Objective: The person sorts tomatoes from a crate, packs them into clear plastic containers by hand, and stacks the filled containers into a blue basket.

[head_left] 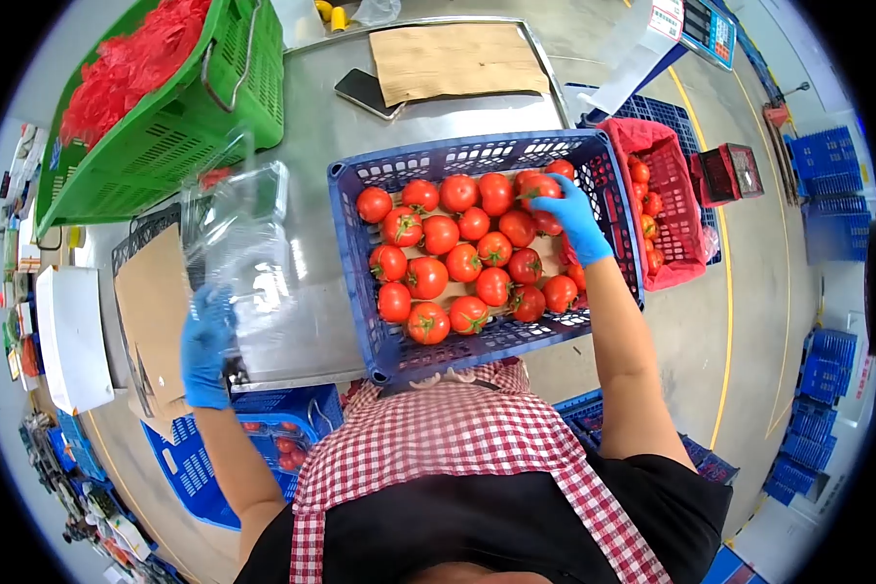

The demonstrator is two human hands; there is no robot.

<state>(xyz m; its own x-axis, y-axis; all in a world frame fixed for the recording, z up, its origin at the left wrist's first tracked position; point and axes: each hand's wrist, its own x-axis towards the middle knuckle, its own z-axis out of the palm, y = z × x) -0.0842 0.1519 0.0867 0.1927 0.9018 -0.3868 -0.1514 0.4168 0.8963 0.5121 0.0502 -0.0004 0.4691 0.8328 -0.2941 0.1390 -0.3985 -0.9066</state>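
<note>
Red tomatoes (pixel 460 263) with green stems lie in a dark blue plastic crate (pixel 368 331) on a metal table (pixel 311 234). My right hand (pixel 576 219), in a blue glove, reaches into the crate's right back part, its fingers round a tomato (pixel 538 191). Blurred by motion, my gloved left hand (pixel 207 341) is at the table's left edge, beside clear plastic containers (pixel 253 243). Its fingers touch the near side of the clear plastic, but what they grip cannot be made out.
A green crate (pixel 165 146) with red netting stands back left. Cardboard (pixel 457 60) and a phone (pixel 368 93) lie at the table's back. A red-lined crate (pixel 686 243) of tomatoes is on the right; a blue crate (pixel 190 477) is below left.
</note>
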